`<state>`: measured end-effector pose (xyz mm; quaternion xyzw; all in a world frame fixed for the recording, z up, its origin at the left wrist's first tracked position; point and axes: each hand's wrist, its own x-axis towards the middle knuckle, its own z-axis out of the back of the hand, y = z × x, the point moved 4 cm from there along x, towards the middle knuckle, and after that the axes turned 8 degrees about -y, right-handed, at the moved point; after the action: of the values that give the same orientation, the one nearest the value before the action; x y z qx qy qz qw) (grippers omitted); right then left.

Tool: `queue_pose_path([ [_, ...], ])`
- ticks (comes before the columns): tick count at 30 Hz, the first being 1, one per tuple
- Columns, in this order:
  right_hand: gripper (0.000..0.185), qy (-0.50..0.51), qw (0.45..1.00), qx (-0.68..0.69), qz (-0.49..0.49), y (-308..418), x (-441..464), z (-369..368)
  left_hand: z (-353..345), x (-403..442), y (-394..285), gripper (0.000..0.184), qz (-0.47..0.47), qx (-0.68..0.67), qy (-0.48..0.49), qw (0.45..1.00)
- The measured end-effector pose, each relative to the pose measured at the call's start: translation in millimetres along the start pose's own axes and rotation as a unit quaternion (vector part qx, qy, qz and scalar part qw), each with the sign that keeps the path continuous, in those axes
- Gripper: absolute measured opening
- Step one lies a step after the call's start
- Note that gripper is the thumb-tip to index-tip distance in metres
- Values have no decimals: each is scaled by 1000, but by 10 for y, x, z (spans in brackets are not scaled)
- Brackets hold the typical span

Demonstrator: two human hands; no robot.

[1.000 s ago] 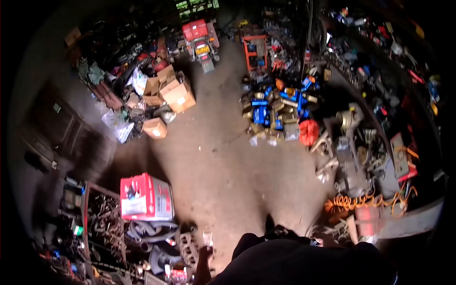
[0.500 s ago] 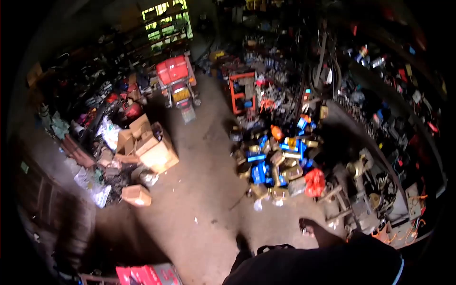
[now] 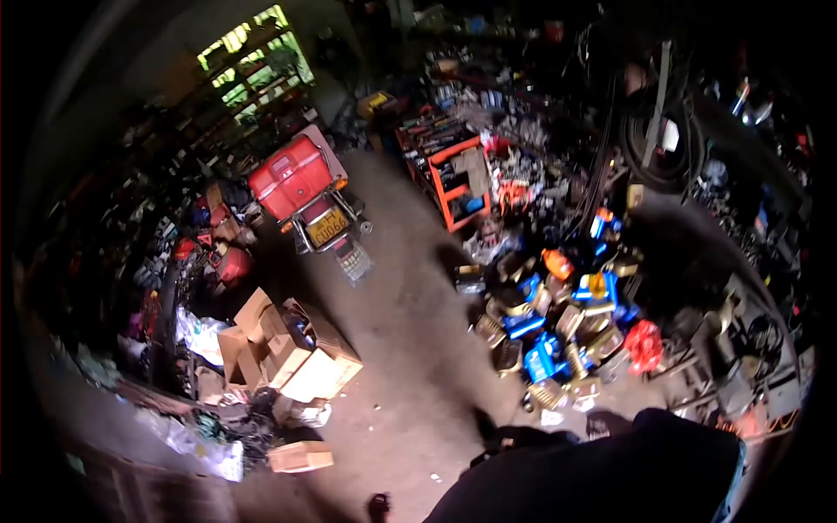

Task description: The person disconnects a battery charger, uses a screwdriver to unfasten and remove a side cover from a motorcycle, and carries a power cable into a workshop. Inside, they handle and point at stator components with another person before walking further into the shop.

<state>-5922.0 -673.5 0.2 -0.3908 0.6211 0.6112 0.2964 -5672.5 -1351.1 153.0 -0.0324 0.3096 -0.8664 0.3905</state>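
My dark-clothed body point(image 3: 593, 479) fills the bottom of the head view. A small dark shape at the lower edge looks like my left hand point(image 3: 378, 506); it hangs over bare floor, too dark to show its fingers. My right hand point(image 3: 605, 424) is partly visible beside my body, near a heap of gold and blue containers point(image 3: 545, 353). Its fingers are not clear, and I cannot tell whether it holds anything. An orange bottle point(image 3: 556, 263) and a red plastic bag point(image 3: 643, 346) lie at this heap.
A motorcycle with a red box point(image 3: 292, 177) stands ahead on the concrete floor point(image 3: 401, 331). Open cardboard boxes point(image 3: 292, 349) and a smaller carton point(image 3: 301, 456) sit on the left. An orange-red metal rack point(image 3: 449, 187) stands near piled parts; dark tyres point(image 3: 693, 161) hang at right.
The view has tilted and moved forward, so the motorcycle and container heap look larger. My right hand has drawn in closer to my body. The dark shape at the lower edge has come into view.
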Motion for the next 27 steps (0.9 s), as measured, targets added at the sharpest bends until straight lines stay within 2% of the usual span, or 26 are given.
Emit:
queue_pose_path([
  [3,47,-11,997,0,74,1147,775,-739,-217,671,-382,25,43,18,59,997],
  [5,51,-15,986,27,162,1955,1342,-1248,-291,1291,-689,25,48,22,78,996],
  [7,49,55,985,99,129,3325,806,-2172,-348,2001,-901,25,41,23,89,995],
  [9,40,24,974,3,225,3882,1589,-2564,-397,2775,-1056,25,29,18,93,995],
  [11,38,15,977,35,208,4371,2123,-2961,-399,3621,-1224,26,6,12,90,996],
  [15,35,0,976,194,95,4988,3069,-3455,-186,5324,-1644,26,-48,-3,66,997],
  [21,31,-49,920,387,27,6195,4374,-3682,275,7344,-2408,27,-168,-34,23,985],
  [22,21,-76,913,399,44,6604,4441,-3735,252,7601,-2498,27,-199,-46,18,979],
  [23,18,-102,903,418,11,6821,4836,-3716,204,7806,-2557,27,-229,-58,16,972],
  [24,18,-106,901,420,-3,6950,5093,-3743,45,8030,-2705,27,-183,-42,39,981],
  [25,16,-129,905,405,25,7149,5399,-3759,-159,8201,-2893,26,-137,-27,66,988],
  [27,11,-167,904,378,109,8111,6267,-3594,-538,8453,-3350,25,-63,-18,115,991],
])
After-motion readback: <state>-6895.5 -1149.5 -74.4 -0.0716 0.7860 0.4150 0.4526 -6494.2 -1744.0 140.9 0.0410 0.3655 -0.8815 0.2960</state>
